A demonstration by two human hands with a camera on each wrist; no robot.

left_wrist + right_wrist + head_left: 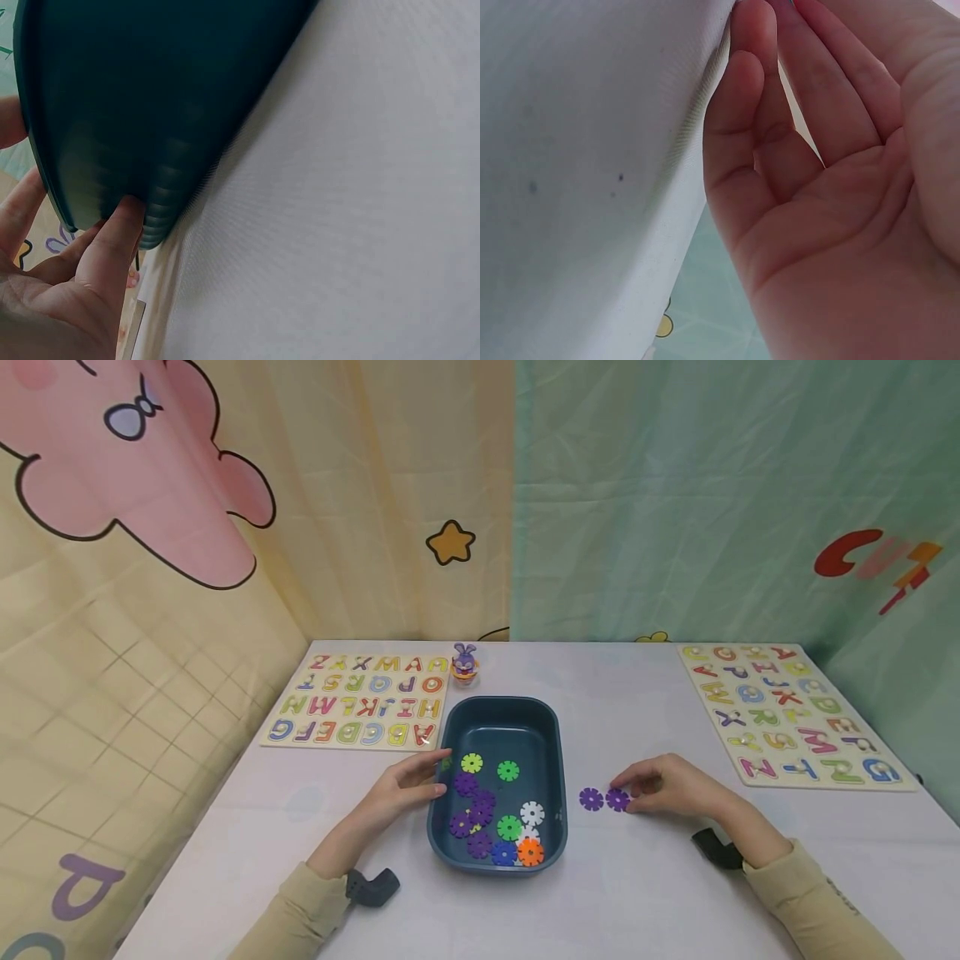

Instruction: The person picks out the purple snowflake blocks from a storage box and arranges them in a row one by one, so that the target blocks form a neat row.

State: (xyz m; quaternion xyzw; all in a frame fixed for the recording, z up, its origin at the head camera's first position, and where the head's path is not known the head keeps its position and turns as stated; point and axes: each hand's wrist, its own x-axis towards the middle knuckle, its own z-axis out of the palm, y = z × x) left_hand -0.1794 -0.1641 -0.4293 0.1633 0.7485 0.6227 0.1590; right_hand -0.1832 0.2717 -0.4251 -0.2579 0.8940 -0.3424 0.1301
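A dark blue plastic bin (498, 868) stands on the table, with several gear-shaped snowflake discs inside: purple, green, yellow, white, blue and orange. My left hand (397, 789) holds its left side, thumb and forefinger at the rim; other fingers (112, 255) lie against the outer wall in the left wrist view. Right of the bin, my right hand (671, 785) pinches a purple snowflake disc (617, 800) by its right edge, low over the table. Just left of that is a second purple disc (591, 799). In the right wrist view the fingers (739, 97) hide the held disc.
An alphabet puzzle board (360, 702) lies at the back left, and another letter board (802, 718) at the right. A small purple rabbit figure (465, 664) stands behind the bin. Printed curtains (637, 510) hang at the table's far edge.
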